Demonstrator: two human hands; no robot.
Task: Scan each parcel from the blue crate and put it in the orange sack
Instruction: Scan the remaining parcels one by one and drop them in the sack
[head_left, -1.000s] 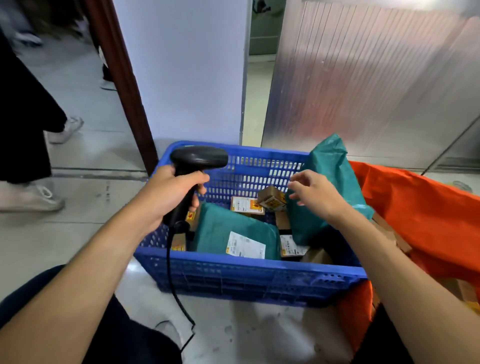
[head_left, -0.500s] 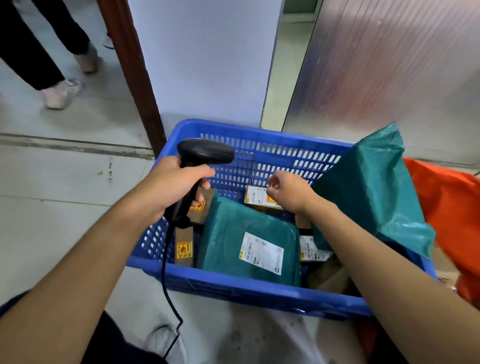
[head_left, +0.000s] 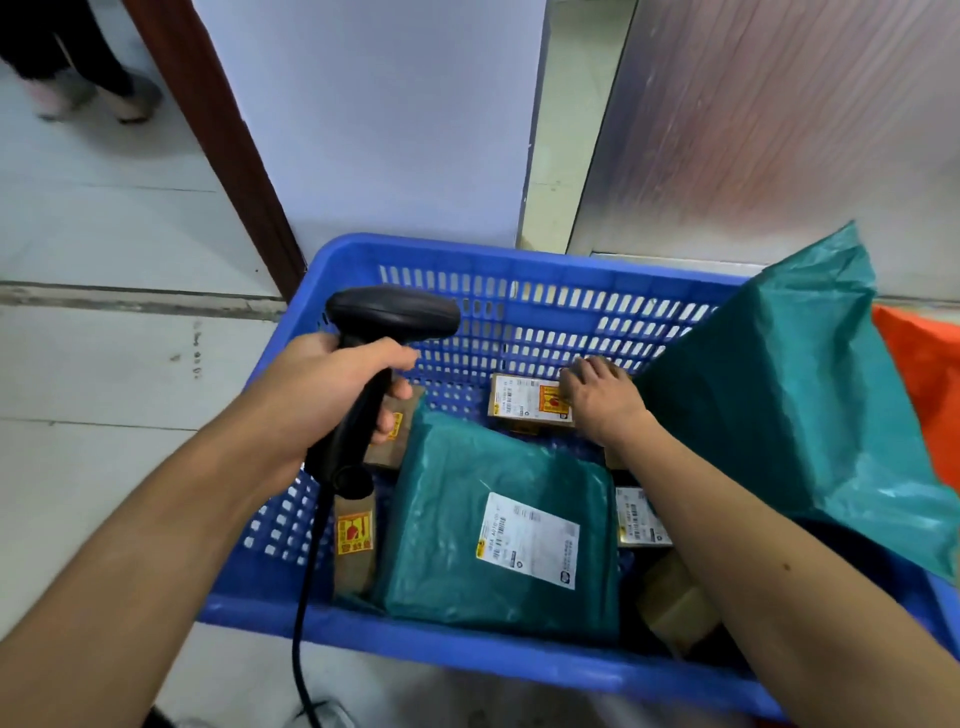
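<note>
The head view looks down into the blue crate (head_left: 519, 260), which sits on the floor. The left hand (head_left: 332, 384) has its grip closed around the handle of a black scanner (head_left: 384, 332), held over the left side of the crate with its head pointing toward the far wall. The right hand (head_left: 602, 400) reaches deep into the crate, and its fingers rest on the right end of a small brown box (head_left: 524, 402) with a white label, near the far wall; I cannot tell if that grip has closed on the box. A flat teal parcel (head_left: 498, 525) lies in the middle of the crate, nearer than the small box. A big teal bag (head_left: 789, 410) leans up at the right side of the crate. The orange sack (head_left: 924, 374) shows just past the crate's right side.
</note>
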